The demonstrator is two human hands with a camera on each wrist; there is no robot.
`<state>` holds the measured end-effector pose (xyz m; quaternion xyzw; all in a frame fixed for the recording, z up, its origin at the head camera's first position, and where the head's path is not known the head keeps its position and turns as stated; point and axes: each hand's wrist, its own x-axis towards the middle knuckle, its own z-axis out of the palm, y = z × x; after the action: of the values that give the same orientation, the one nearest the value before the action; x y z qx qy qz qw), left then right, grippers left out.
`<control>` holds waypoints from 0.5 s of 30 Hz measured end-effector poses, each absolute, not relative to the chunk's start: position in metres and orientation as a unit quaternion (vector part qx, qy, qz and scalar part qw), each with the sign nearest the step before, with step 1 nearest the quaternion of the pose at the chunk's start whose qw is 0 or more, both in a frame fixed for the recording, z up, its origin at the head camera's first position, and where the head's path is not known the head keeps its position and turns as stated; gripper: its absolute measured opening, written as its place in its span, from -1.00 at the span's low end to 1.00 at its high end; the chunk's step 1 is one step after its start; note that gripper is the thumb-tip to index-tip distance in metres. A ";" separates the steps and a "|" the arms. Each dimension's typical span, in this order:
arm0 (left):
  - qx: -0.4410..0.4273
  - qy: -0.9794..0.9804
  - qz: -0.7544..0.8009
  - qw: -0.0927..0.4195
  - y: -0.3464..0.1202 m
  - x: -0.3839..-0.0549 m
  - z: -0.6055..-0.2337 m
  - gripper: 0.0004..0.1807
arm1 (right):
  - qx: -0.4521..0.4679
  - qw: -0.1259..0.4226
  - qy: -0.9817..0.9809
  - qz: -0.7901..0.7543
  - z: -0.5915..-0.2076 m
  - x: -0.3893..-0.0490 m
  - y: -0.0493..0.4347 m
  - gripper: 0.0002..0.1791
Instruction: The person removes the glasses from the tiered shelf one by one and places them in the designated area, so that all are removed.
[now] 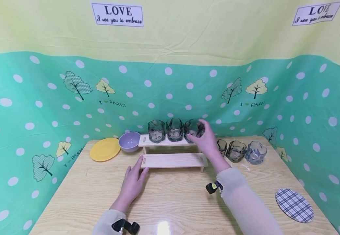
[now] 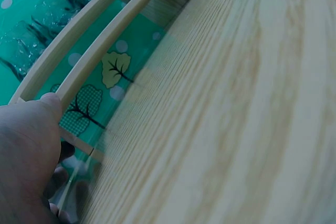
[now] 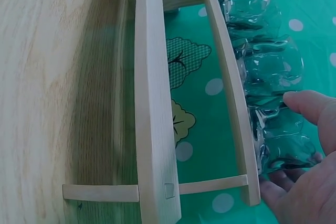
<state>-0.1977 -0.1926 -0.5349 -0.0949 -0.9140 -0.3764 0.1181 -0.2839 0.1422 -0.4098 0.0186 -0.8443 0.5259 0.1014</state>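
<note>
A two-tier wooden rack (image 1: 174, 160) stands at the back of the table, with three dark glass cups on its upper shelf. My right hand (image 1: 204, 138) grips the rightmost cup (image 1: 192, 128), thumb on one side and fingers on the other; in the right wrist view this cup (image 3: 283, 135) stands at the end of the row. Beside it are the middle cup (image 1: 174, 130) and the left cup (image 1: 156, 131). My left hand (image 1: 133, 181) touches the left end of the lower shelf, and in the left wrist view the thumb lies against the shelf edge.
Right of the rack stand three more glass cups, among them a dark one (image 1: 236, 151) and a paler one (image 1: 256, 152). Left of it are a purple bowl (image 1: 129, 142) and a yellow plate (image 1: 104, 149). A checked oval mat (image 1: 294, 205) lies at the right. Patterned cloth (image 1: 170, 85) surrounds the table.
</note>
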 end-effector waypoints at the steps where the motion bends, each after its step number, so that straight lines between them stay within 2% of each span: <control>1: -0.094 -0.914 -0.377 0.118 -0.192 -0.198 -0.535 -0.27 | 0.018 0.104 -0.843 0.528 -0.410 -0.283 0.142 0.08; 15: -0.089 -0.915 -0.376 0.117 -0.191 -0.197 -0.534 -0.29 | 0.029 0.103 -0.838 0.535 -0.402 -0.253 0.150 0.10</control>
<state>-0.1972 -0.1913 -0.5345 -0.0890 -0.9148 -0.3762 0.1172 -0.2531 0.1500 -0.4020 0.0289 -0.8381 0.5349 0.1030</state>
